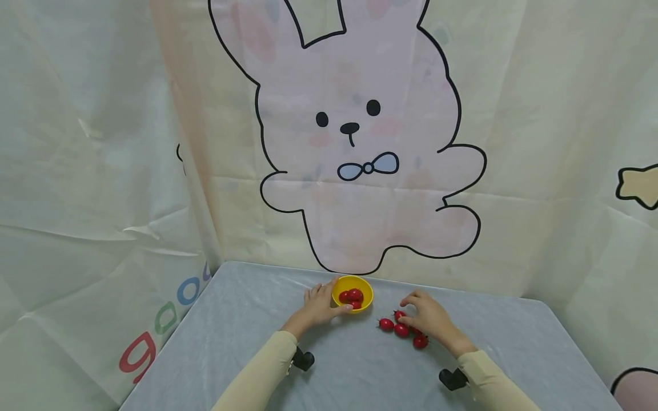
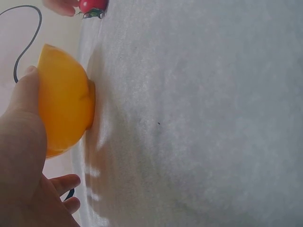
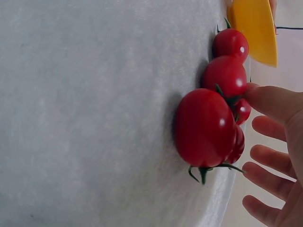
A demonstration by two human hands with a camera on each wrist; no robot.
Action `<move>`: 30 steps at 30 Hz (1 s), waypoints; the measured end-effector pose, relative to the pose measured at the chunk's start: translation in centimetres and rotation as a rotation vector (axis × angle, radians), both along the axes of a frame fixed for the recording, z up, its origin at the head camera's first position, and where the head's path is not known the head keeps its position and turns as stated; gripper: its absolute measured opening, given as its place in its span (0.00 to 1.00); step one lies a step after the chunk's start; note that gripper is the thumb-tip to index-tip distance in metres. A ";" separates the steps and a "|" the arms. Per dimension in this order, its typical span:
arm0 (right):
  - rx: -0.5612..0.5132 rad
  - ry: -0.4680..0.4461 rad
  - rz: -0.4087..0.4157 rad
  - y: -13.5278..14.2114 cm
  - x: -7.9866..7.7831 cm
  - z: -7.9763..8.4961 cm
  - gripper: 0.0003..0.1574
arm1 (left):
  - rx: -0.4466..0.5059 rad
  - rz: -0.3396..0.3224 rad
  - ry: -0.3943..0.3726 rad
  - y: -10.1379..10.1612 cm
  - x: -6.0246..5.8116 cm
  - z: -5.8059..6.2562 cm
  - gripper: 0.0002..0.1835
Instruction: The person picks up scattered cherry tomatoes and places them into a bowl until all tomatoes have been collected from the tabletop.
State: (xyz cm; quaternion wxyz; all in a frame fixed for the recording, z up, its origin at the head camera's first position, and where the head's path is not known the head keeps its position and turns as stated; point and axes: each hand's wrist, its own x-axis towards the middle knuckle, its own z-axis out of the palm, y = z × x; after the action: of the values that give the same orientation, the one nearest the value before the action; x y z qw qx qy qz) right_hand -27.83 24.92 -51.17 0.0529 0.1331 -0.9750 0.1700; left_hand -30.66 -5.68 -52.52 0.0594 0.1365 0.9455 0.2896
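Observation:
A yellow bowl [image 1: 337, 301] stands near the far edge of the table with several red cherry tomatoes [image 1: 354, 294] in it. My left hand [image 1: 317, 305] grips the bowl from the left, thumb along its near side and index finger at the rim behind. The left wrist view shows that thumb [image 2: 27, 92] against the bowl's wall [image 2: 66, 101]. To the right of the bowl lies a loose cluster of cherry tomatoes [image 1: 401, 330] with green stems. My right hand [image 1: 430, 315] hovers over the cluster, fingers spread and loosely bent, thumb tip close by a tomato [image 3: 225, 75].
A grey-blue cloth covers the table [image 1: 354, 371]. Behind it hangs a pale curtain with a large rabbit drawing [image 1: 360, 217], and more printed fabric closes off both sides. Black wrist mounts [image 1: 303, 359] sit on the forearms.

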 end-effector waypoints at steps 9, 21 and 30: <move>-0.005 -0.032 0.004 0.1 0.2 -0.6 0.20 | -0.009 -0.010 0.010 -0.1 -0.1 -0.1 0.51; 0.020 0.006 0.035 0.2 0.2 -1.3 0.19 | -0.007 -0.003 0.003 0.0 -0.2 -0.4 0.53; 0.020 0.041 0.046 0.4 -0.1 -2.1 0.19 | 0.005 0.000 -0.001 0.0 0.0 -0.2 0.51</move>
State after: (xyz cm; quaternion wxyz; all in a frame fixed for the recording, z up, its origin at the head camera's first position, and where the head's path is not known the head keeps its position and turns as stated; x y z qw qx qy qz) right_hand -27.95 25.27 -53.26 0.0676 0.1595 -0.9720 0.1588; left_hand -30.65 -5.69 -52.68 0.0595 0.1362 0.9448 0.2920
